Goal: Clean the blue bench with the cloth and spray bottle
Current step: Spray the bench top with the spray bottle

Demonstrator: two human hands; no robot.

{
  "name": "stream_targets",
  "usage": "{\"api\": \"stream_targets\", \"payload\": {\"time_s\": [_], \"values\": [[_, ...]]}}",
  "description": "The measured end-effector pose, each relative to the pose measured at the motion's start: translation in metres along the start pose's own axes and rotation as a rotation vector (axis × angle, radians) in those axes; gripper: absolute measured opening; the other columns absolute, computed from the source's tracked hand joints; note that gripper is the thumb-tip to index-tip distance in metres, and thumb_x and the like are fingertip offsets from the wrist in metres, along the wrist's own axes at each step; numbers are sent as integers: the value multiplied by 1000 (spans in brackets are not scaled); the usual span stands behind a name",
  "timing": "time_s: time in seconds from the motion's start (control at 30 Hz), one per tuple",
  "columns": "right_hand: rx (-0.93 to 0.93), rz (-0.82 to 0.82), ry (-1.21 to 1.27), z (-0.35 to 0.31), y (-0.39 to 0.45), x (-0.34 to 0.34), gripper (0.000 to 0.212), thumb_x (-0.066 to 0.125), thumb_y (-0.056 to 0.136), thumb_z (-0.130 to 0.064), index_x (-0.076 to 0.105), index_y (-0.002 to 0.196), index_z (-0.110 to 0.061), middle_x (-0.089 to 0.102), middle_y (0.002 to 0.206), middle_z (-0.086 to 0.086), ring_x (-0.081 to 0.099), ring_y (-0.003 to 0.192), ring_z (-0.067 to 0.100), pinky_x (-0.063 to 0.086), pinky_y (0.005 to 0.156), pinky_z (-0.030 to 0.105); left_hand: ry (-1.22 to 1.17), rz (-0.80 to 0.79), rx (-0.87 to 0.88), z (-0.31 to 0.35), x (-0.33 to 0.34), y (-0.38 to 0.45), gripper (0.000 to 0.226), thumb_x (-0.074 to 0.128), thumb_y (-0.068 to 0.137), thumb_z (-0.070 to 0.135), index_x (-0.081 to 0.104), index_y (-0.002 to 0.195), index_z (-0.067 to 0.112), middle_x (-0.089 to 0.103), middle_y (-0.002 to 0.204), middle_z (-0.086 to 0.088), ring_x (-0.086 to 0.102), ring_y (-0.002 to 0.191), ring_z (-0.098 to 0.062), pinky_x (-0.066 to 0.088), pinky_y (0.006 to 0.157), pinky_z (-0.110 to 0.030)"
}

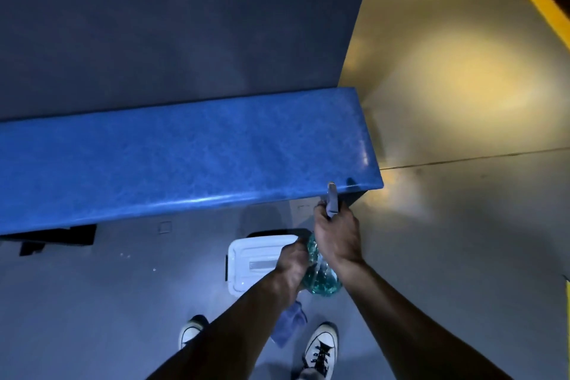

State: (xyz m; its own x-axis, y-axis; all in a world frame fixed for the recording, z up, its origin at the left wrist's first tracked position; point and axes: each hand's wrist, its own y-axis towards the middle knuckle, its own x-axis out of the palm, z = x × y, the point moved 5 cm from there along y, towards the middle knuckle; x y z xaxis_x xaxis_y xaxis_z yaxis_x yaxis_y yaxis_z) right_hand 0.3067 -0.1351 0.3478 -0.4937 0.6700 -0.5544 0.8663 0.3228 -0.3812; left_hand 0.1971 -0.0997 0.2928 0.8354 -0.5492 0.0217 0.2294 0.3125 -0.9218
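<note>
Our right hand (337, 230) has its fingers curled around the grey trigger head of the spray bottle (322, 276), with the nozzle tip raised to the front edge of the blue bench (191, 157) near its right end. Our left hand (293, 262) wraps the bottle's clear, crinkled body, which holds teal liquid, and a blue cloth (288, 328) hangs below that hand; we cannot tell exactly which fingers pinch it. We judge the step in hand to be preparing to spray: the bottle is steadied with both hands and aimed toward the bench, and no wiping has begun. The next move calls for lifting the nozzle clear above the seat, squeezing the trigger, then freeing the cloth to wipe along the length. The bench top is a smooth, glossy slab with a mottled blue finish and a rounded front lip that catches light. On the grey floor beneath our hands sits a white lidded plastic box (256, 259), and our white-toed sneakers (320, 348) stand just behind it.
</note>
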Motion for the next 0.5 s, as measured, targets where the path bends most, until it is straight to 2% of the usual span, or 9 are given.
{"api": "stream_targets", "payload": {"time_s": [0.1, 0.17, 0.27, 0.4, 0.5], "values": [[19, 14, -18, 14, 20, -22, 34, 50, 97, -27, 59, 127, -14, 59, 90, 10, 60, 89, 37, 38, 70, 33, -18, 0, -14, -6, 34, 15, 27, 54, 97, 23, 70, 83, 7, 74, 90, -20, 71, 82, -35, 59, 82, -45], [57, 33, 0, 25, 31, -32, 32, 51, 98, -29, 60, 125, -14, 63, 97, 14, 63, 96, 39, 41, 71, 34, -11, 13, -11, -11, 48, 28, 32, 54, 97, 31, 74, 96, 6, 77, 99, -21, 74, 87, -36, 60, 87, -52], [71, 24, -34, 38, 44, -40, 34, 50, 99, -31, 61, 124, -11, 67, 108, 21, 64, 101, 40, 42, 75, 32, -8, 7, -23, -16, 62, 31, 28, 55, 96, 31, 72, 91, 10, 74, 84, -16, 71, 77, -32, 59, 84, -51], [73, -11, -16, 51, 49, -41, 21, 52, 97, -32, 63, 101, -14, 69, 98, 14, 65, 91, 36, 44, 73, 32, 36, -19, -10, -22, 70, 38, 26, 56, 96, 17, 67, 74, 13, 69, 76, -12, 66, 74, -29, 54, 77, -43], [46, -34, 64, 52, 50, -47, 20, 54, 97, -37, 57, 92, -18, 67, 83, 6, 66, 76, 25, 46, 65, 31, 64, -50, 42, -21, 73, 42, 24, 49, 100, 21, 67, 87, 11, 68, 89, -11, 66, 86, -30, 55, 84, -42]]}}
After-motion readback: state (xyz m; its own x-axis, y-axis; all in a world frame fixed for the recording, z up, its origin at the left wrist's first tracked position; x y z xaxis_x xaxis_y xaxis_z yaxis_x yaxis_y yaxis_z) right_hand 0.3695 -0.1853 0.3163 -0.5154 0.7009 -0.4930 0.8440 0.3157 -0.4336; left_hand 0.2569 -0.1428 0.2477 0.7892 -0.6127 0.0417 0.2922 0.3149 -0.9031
